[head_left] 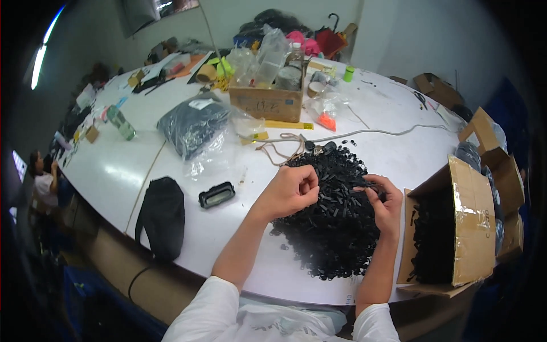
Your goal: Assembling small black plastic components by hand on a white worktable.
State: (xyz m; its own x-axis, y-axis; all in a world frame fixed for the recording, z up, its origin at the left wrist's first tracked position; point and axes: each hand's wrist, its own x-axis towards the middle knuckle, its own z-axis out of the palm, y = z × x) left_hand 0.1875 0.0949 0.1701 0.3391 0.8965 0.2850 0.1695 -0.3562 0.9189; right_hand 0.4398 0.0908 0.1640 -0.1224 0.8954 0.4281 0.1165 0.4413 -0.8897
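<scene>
A wide heap of small black pieces (pixel 333 239), probably plastic, lies on the white table in front of me. Over its left upper part is my left hand (pixel 302 187), its fingers curled in and the thumb pressed against them; anything inside is hidden. My right hand (pixel 384 199) is at the heap's right side, thumb and forefinger closed on what looks like a small black piece. The two hands are apart. To the right, a cardboard box (pixel 470 222) lies on its side, its opening toward the heap, with more black pieces inside.
A black pouch (pixel 162 214) and a black oblong case (pixel 217 195) lie at left. Beyond are a plastic-bagged dark bundle (pixel 196 125), a full cardboard box (pixel 265 102), a grey cable (pixel 387 132) and a green bottle (pixel 121 122). Another person (pixel 45 179) is at far left.
</scene>
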